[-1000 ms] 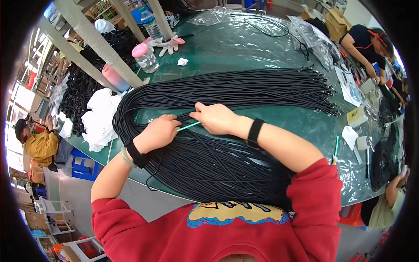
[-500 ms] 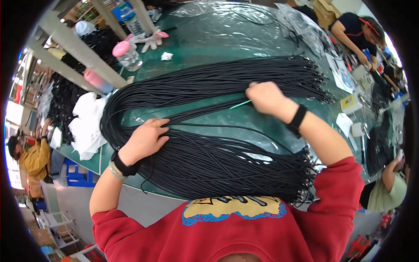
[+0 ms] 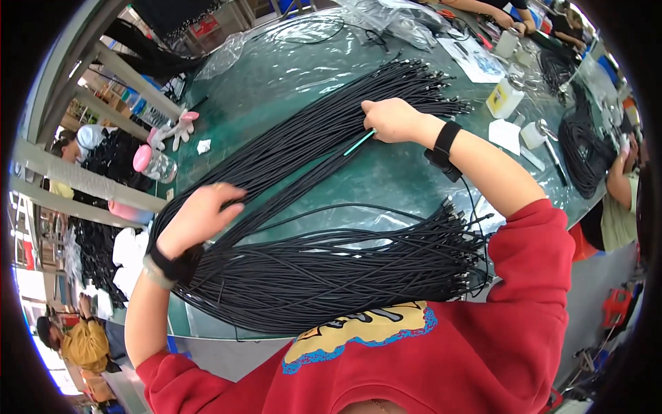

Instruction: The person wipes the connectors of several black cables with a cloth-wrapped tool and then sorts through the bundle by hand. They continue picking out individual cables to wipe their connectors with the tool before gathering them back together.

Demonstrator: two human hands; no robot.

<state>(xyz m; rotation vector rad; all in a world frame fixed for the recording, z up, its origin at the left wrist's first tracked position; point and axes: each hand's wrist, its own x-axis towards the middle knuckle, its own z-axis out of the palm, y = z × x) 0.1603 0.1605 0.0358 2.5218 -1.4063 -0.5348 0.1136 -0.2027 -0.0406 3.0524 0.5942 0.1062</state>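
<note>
A long bundle of black cables bends back in a U on the green table mat, with its other half lying nearer my body. My right hand is closed above the far half's right part, gripping a thin green stick that pokes out down to the left. A narrow strand of cables runs up to that hand; whether the fingers hold it too, I cannot tell. Over the bend at left, my left hand has thumb and fingers apart, slightly blurred, with nothing visible in it.
At the far left stand a pink-lidded jar and pale gloves by metal posts. Clear plastic sheeting lies at the back. A white bottle with a yellow label and more coiled cable are at right. Other people work around the table.
The view has turned, so the table appears tilted. My left hand has come off the narrow cable strand and its fingers have spread. The right hand still grips the green stick.
</note>
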